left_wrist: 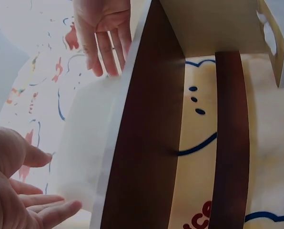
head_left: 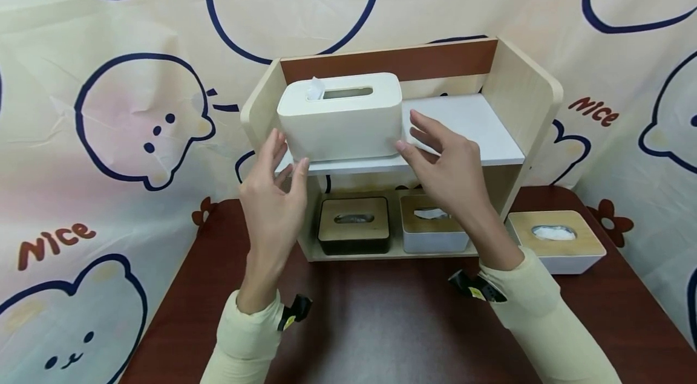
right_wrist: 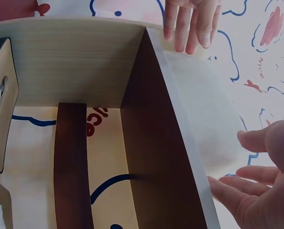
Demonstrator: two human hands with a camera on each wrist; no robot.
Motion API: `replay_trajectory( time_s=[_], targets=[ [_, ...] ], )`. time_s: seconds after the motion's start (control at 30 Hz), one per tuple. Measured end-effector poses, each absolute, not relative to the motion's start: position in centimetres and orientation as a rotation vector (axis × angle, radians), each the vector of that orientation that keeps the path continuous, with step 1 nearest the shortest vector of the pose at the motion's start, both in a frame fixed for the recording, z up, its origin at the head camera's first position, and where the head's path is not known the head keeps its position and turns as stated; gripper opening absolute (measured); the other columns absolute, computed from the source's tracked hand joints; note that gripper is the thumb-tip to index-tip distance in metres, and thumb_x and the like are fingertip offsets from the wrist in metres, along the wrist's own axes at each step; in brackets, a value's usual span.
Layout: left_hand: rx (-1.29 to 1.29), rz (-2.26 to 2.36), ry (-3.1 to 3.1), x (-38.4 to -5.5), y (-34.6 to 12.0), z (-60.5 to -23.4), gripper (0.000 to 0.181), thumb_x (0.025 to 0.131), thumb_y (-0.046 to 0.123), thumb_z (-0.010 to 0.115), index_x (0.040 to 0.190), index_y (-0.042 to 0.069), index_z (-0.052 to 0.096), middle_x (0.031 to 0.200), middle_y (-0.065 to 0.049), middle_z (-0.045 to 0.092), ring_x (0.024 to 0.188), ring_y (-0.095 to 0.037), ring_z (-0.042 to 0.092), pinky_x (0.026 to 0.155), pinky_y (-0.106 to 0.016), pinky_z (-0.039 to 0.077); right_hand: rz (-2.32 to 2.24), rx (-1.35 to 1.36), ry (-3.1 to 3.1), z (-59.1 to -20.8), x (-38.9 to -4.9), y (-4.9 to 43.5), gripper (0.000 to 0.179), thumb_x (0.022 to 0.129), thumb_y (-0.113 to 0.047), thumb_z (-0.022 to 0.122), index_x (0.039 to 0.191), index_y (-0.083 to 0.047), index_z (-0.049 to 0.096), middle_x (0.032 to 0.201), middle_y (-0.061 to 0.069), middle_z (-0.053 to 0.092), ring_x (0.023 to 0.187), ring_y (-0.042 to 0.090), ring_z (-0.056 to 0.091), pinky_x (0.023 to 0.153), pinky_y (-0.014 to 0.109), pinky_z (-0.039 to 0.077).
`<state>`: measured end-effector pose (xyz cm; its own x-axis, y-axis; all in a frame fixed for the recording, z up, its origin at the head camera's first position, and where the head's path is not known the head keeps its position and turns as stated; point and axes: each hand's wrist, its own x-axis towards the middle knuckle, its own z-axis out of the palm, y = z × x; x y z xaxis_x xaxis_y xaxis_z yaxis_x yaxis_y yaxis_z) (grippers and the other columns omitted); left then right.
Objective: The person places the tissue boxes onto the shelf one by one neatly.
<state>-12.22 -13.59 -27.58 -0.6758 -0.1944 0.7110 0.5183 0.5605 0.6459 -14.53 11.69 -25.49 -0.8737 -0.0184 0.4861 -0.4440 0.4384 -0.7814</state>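
A cream tissue box with a slot in its lid and a bit of tissue at the slot's left end stands on the left part of the white upper shelf. My left hand is at the box's lower left corner, fingers spread and bent slightly. By the lower right corner is my right hand, its thumb tip at the box's edge; whether it touches, I cannot tell. Both wrist views show the box from below, with the left hand and right hand loosely spread beside it.
Below, the shelf unit holds a black tissue box with a wooden lid and a white one with a wooden lid. Another white, wood-lidded box sits on the dark table, right of the unit. A patterned cloth hangs behind.
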Motion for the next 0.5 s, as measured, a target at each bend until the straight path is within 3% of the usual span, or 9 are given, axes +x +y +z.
replay_trajectory(
  time_s=[0.2, 0.33, 0.5],
  targets=[
    [-0.37, -1.206, -1.982, -10.1, -12.8, -29.2, 0.061, 0.099, 0.006, 0.078, 0.155, 0.0, 0.055, 0.151, -0.017, 0.065, 0.135, -0.027, 0.068, 0.103, -0.034, 0.06, 1.438, 0.394, -2.232, -26.6, -12.2, 13.0, 0.05, 0.103, -0.025, 0.075, 0.151, -0.018, 0.064, 0.151, -0.001, 0.067, 0.136, 0.019, 0.068, 0.104, 0.029, 0.058],
    [-0.447, -1.201, -1.98, -9.5, -12.1, -30.4, 0.061, 0.098, 0.006, 0.079, 0.153, -0.003, 0.055, 0.148, -0.019, 0.067, 0.134, -0.028, 0.069, 0.103, -0.035, 0.061, 1.429, 0.422, -2.192, -27.5, -10.9, 13.9, 0.046, 0.104, -0.022, 0.074, 0.149, -0.018, 0.066, 0.147, 0.002, 0.07, 0.132, 0.02, 0.07, 0.101, 0.015, 0.055],
    [-0.52, -1.175, -2.005, -9.4, -11.3, -32.2, 0.062, 0.096, 0.006, 0.081, 0.152, -0.004, 0.057, 0.146, -0.019, 0.068, 0.132, -0.03, 0.07, 0.102, -0.038, 0.062, 1.445, 0.459, -2.19, -29.1, -9.4, 14.9, 0.046, 0.104, -0.015, 0.073, 0.149, -0.016, 0.066, 0.146, 0.007, 0.071, 0.128, 0.011, 0.072, 0.099, 0.012, 0.055]
  ],
)
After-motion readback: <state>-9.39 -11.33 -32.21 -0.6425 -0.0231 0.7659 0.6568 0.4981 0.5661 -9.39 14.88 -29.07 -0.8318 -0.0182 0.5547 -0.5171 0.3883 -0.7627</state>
